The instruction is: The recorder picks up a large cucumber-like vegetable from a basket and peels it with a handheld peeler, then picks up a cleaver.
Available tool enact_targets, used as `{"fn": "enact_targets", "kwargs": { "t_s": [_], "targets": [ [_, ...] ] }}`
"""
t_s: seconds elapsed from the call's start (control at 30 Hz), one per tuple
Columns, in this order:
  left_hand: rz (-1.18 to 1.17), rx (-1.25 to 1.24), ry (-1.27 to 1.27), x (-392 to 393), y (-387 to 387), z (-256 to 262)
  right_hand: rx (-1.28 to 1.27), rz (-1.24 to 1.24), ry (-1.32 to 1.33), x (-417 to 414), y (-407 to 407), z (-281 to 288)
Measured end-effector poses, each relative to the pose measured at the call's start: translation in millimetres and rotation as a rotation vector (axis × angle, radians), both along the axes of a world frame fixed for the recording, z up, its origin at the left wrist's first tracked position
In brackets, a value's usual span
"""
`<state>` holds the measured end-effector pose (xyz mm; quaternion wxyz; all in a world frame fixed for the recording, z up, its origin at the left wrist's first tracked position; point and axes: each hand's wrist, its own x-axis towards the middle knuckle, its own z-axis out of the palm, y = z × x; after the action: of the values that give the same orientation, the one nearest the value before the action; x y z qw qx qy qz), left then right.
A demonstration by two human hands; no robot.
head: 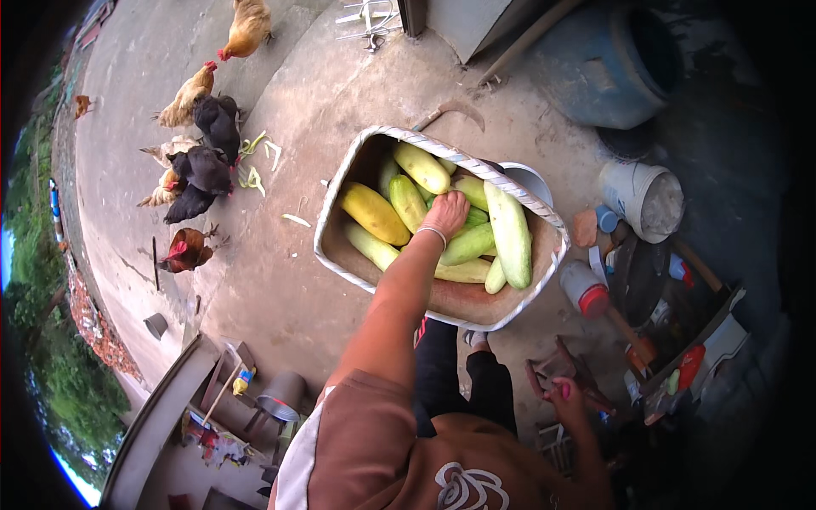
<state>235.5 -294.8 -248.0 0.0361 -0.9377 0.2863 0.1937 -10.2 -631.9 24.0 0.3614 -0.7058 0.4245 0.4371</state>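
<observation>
A large woven basket with a white-wrapped rim (343, 273) holds several big cucumbers, pale green to yellow. My left hand (448, 211), with a bracelet at the wrist, reaches into it among the cucumbers; its fingertips are hidden, so its grip is unclear. Left of that hand lies a yellow cucumber (374, 213); a long pale green cucumber (509, 236) leans against the basket's right side. My right hand (564, 394) is low at the right, outside the basket, closed around a small pink object (565, 389) that is mostly hidden.
A sickle (460, 113) lies beyond the basket. Several chickens (220, 124) gather around pale peels (252, 178) at the left. On the right stand a large blue barrel (593, 73), a white bucket (641, 201) and a red-lidded jar (585, 290). A grey bucket (282, 394) stands lower left.
</observation>
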Motion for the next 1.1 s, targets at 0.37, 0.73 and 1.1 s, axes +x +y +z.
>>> {"fn": "enact_targets", "kwargs": {
  "t_s": [0.37, 0.73, 1.1],
  "targets": [
    [0.748, -0.267, -0.254, 22, 69, 75, 0.074, 0.167, 0.016, -8, 8, -27],
    [0.611, -0.836, 0.364, -10, 27, 130, 0.113, 0.163, -0.119, 6, 27, -30],
    [0.717, 0.099, 0.478, 101, 123, -44, 0.093, -0.012, 0.008, 1, 34, -29]
  ]
}}
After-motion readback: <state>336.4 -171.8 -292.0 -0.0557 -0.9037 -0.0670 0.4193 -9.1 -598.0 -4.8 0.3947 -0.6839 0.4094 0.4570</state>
